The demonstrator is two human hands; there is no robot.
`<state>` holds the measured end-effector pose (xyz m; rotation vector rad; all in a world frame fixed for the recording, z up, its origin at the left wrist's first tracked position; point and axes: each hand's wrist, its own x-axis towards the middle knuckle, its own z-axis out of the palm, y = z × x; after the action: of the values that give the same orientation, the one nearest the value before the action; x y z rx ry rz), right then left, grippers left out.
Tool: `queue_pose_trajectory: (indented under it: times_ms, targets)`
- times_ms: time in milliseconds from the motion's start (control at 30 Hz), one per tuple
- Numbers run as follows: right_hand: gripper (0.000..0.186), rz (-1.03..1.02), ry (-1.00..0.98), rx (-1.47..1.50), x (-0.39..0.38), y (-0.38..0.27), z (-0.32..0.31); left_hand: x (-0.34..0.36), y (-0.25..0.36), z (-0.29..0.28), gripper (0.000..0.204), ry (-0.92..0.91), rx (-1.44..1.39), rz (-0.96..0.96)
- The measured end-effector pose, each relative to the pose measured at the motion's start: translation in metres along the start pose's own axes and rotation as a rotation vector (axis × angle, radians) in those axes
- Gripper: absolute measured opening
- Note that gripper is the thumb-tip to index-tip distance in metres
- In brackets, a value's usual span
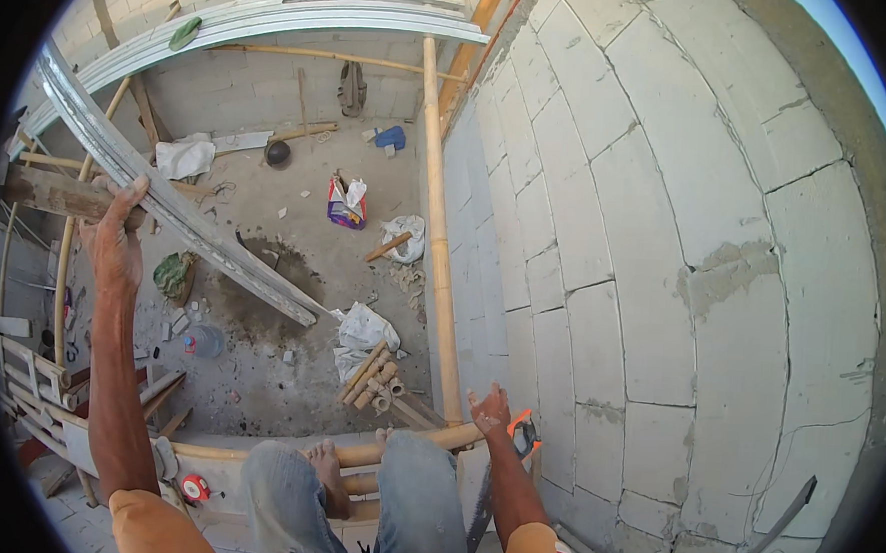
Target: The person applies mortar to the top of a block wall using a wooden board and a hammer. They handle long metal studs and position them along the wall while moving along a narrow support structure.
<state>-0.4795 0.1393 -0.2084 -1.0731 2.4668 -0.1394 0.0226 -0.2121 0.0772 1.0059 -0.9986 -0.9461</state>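
Note:
Out to the left, my left hand (pixel 117 234) is closed around a short wooden board (pixel 52 194), fingers over its upper edge. Against those fingers lies a bundle of long galvanized metal channels (pixel 191 218), slanting down to the right. My right hand (pixel 489 407) hangs with its fingers apart and nothing visible in them, near the top of a horizontal bamboo pole (pixel 455 436). A handsaw (pixel 525 434) with an orange and black handle is beside my right wrist; my forearm partly hides its blade.
My bare foot (pixel 328 466) rests on bamboo scaffolding, high above a concrete floor (pixel 267 387). An upright bamboo pole (pixel 438 226) stands ahead, beside a pale block wall (pixel 604 265). More metal channels (pixel 276 12) span the far side. A red tape measure (pixel 194 488) lies at lower left.

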Motion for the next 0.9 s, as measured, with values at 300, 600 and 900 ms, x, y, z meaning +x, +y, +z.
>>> queue_pose_trajectory:
  times_ms: [300, 600, 900]
  targets:
    - [0.050, -0.052, 0.310, 0.010, 0.004, -0.019, -0.183, -0.019, 0.093, -0.009, 0.023, 0.093, 0.080, 0.041]
    - [0.045, -0.255, 0.542, 0.327, -0.072, -0.151, -0.421, -0.044, 0.222, 0.024, 0.024, 0.201, 0.034, 0.036]
    - [0.044, -0.510, 0.935, 0.662, -0.146, -0.256, -0.694, -0.088, 0.328, 0.027, 0.036, 0.270, 0.114, -0.063]
